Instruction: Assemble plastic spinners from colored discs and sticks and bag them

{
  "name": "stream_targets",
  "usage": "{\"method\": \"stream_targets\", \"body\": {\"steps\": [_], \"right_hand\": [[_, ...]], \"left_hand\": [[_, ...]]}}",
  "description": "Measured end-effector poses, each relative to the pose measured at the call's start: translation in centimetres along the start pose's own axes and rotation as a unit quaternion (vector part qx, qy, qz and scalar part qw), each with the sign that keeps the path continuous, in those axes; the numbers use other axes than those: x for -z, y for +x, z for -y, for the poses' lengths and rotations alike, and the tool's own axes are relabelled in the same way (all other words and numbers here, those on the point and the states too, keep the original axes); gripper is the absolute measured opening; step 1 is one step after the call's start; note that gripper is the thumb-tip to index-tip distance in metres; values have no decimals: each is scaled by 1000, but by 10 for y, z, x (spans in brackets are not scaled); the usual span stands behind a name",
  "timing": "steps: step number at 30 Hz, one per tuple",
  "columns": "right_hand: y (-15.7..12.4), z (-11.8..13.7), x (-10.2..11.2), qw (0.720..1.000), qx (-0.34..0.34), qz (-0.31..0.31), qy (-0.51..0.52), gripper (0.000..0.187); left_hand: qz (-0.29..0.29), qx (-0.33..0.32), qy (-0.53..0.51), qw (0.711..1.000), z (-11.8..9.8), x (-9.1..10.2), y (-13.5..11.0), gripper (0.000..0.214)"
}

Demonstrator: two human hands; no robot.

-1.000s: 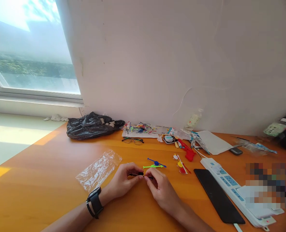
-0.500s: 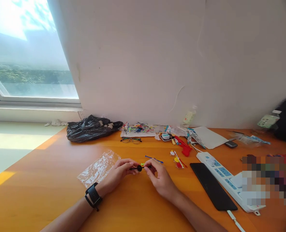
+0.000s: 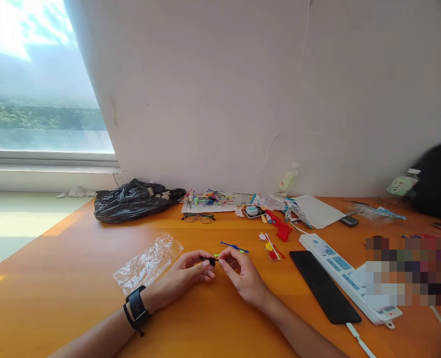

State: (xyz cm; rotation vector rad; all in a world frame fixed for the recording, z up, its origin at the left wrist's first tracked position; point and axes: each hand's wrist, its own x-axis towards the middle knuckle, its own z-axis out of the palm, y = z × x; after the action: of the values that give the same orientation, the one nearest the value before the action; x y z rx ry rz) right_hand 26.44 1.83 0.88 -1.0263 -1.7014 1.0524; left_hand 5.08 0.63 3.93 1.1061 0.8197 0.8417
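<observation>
Both of my hands meet low over the orange table [image 3: 67, 278]. My left hand [image 3: 188, 275], with a black watch on its wrist, pinches a small black plastic toy piece [image 3: 210, 260] with its fingertips. My right hand [image 3: 238, 276] pinches the same black piece from the other side. Just behind my fingers lie a green stick piece [image 3: 217, 255] and a blue stick piece [image 3: 234, 246]. A clear plastic bag [image 3: 148, 263] lies flat to the left of my left hand.
Red, yellow and white pieces [image 3: 270, 246] and a red toy [image 3: 280, 227] lie right of my hands. A black phone [image 3: 323, 292] and white power strip [image 3: 345, 272] are at the right. A black bag [image 3: 134, 200], glasses [image 3: 198, 217] and colourful clutter [image 3: 209, 199] line the wall.
My hands have drawn closer together on the black piece, whose round part showed between them half a second ago. The view has shifted slightly.
</observation>
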Motion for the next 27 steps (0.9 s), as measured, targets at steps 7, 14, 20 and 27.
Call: {"method": "stream_targets", "body": {"steps": [7,14,20,27], "right_hand": [[-1,8,3,997,30,-45,-46,37],[2,11,20,973,-191,-7,133,69],[9,17,35,971,-162,-45,170,63],[3,22,20,954,-207,51,212,79]], "left_hand": [[-22,-34,24,999,10,10,12,40],[-58,-70,63,994,18,17,27,39],[-50,-64,76,994,18,18,29,40],[-77,-65,68,993,11,18,17,40]]}}
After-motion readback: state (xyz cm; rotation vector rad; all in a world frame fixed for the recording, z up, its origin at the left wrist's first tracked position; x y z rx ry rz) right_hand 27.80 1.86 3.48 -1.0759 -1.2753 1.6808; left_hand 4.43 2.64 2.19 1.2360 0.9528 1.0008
